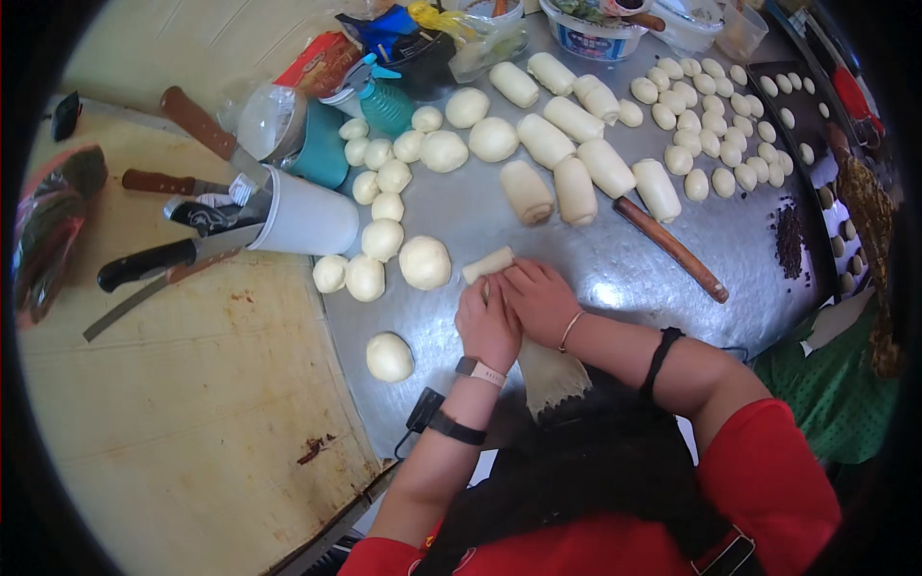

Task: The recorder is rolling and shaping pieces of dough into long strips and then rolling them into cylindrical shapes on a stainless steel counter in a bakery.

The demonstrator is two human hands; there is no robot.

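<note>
My left hand [488, 322] and my right hand [543, 300] meet at the near middle of the metal table. Their fingers are curled over a strip of dough whose far end is a pale roll [488, 264]. From under my hands the strip's flat tail [552, 376] stretches toward me, with a ragged near end. A round dough ball [424, 263] sits just left of the roll, and another [390, 356] lies nearer, left of my left wrist. Beyond my right hand rests a wooden rolling pin [672, 250], below several thick dough rolls [607, 168].
A white tub [305, 213] of knives leans at the left, handles sticking out over the wooden board [192, 384]. Dough balls line the table's left side. Small dough pieces [709, 120] cluster at the far right, beside a dark tray [816, 154]. A green spray bottle [386, 104] stands behind.
</note>
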